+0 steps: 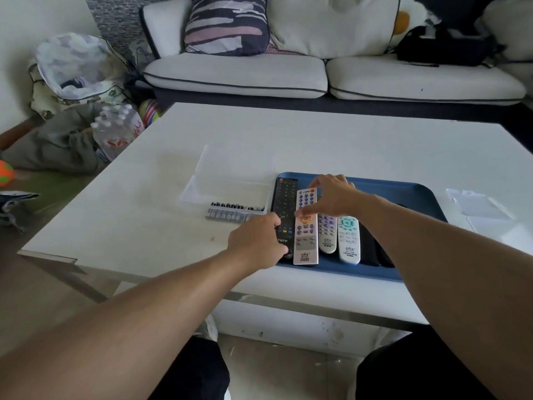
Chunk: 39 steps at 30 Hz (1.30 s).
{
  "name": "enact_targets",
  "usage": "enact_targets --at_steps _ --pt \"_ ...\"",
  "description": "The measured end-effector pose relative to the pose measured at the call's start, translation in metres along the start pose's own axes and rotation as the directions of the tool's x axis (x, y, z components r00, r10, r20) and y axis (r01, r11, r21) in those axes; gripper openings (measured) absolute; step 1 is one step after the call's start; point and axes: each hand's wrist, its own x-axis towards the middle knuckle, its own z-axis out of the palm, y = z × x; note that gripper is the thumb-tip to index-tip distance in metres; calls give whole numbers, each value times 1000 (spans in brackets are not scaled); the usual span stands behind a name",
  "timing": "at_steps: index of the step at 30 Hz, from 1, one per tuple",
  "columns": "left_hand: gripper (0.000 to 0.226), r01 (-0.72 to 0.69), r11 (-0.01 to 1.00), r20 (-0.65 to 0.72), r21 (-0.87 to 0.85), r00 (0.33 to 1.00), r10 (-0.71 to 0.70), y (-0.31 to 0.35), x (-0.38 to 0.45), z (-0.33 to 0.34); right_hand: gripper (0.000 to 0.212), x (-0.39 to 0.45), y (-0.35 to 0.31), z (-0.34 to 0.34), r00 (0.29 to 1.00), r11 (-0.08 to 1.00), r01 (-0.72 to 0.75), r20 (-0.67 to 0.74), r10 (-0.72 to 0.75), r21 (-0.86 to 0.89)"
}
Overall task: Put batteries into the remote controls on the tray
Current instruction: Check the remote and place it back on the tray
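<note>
A blue tray [403, 194] on the white table holds several remotes side by side. At its left lies a black remote [285, 203], then a white remote with purple and orange buttons [306, 241], a grey one [327, 235] and a white one with teal buttons [349, 241]. My left hand [256, 241] grips the near end of the black remote. My right hand [331, 194] reaches over the white purple-buttoned remote, thumb and fingers curled round its upper half. Left of the tray, a clear box [230, 197] holds rows of batteries [233, 212].
The box's clear lid stands open behind it. Clear plastic pieces [478, 206] lie on the table right of the tray. A sofa [317, 73] with cushions runs along the far side. Bags and a pack of bottles [115, 131] sit on the floor at the left.
</note>
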Motion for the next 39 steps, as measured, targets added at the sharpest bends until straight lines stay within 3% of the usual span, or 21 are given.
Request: enact_targets --at_steps 7,14,18,20,23,25,27,30,35,39 --pt "63 -3 999 74 -33 997 5 0 -3 -8 62 -9 -17 -8 994 981 36 -104 -16 193" --pt "104 -50 975 252 -217 962 105 13 -12 -26 35 -35 -29 -23 980 922 99 -197 -25 375" --pt "114 -102 982 157 -161 979 127 25 -22 -28 29 -46 -38 -37 956 864 132 -293 19 487" --pt "104 -114 975 63 -192 990 128 31 -24 -28 29 -50 -45 -41 943 822 147 -330 52 550" --pt "47 -137 949 -81 -284 990 119 38 -23 -28 32 -53 -52 -43 930 752 153 -350 109 641" --pt "18 -126 921 -106 -370 990 93 39 -20 -29 37 -55 -56 -46 935 693 189 -342 88 695" --pt "13 -63 826 -82 -560 996 20 38 -17 -31 34 -59 -58 -50 944 673 228 -329 23 704" --pt "22 15 610 -22 -792 998 -52 33 -14 -34 19 -64 -55 -49 951 768 232 -306 -50 597" --pt "29 24 437 20 -899 1000 -14 23 -8 -36 13 -68 -48 -42 965 870 227 -221 -141 437" --pt "32 45 161 53 -986 997 50 21 -6 -39 10 -72 -54 -42 943 854 296 -274 -190 428"
